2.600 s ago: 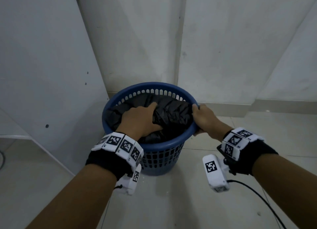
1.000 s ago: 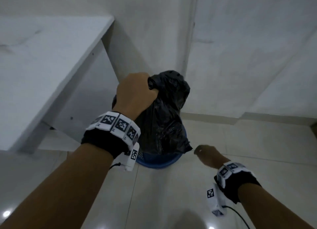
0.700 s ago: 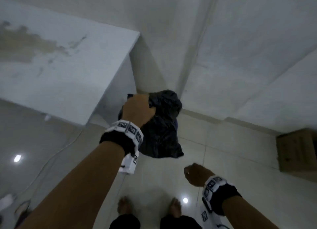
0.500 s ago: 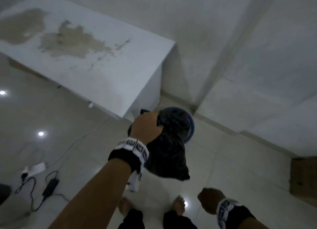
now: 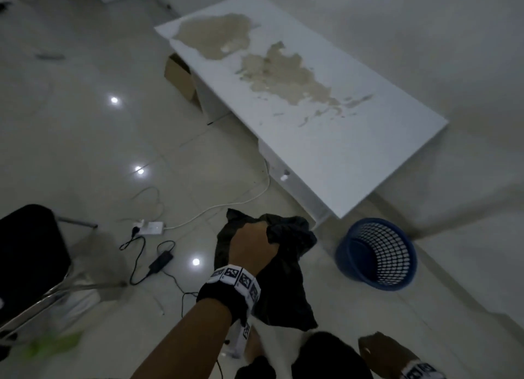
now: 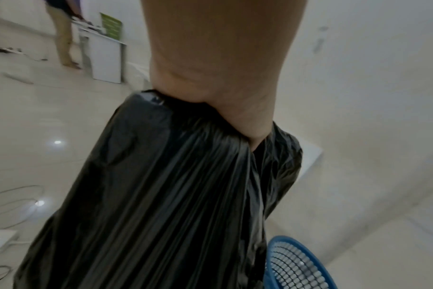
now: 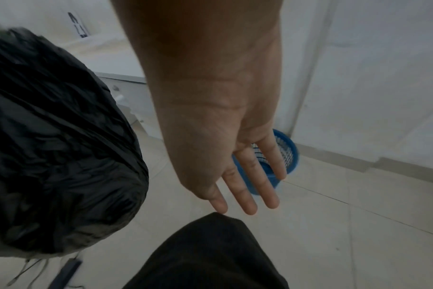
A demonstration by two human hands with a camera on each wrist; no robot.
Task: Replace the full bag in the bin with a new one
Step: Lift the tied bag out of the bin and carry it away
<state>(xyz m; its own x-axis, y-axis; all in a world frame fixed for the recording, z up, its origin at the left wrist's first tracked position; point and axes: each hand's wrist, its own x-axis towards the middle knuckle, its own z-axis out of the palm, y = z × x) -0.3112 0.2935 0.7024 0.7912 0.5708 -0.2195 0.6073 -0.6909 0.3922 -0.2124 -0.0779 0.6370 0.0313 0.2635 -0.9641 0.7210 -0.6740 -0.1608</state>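
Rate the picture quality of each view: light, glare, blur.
Head view: dim, ceiling-light glare spots on the floor, straight edges bowed. Left wrist view: black bag fairly sharp, background smeared. Right wrist view: right hand and blue bin soft with motion blur.

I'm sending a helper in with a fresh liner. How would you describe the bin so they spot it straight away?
Find the long white table with brown stains along the wall. On the floor just past its near corner stands the bin, by the wall. It is the only blue thing there: a round basket with lattice sides, now with no bag in it.
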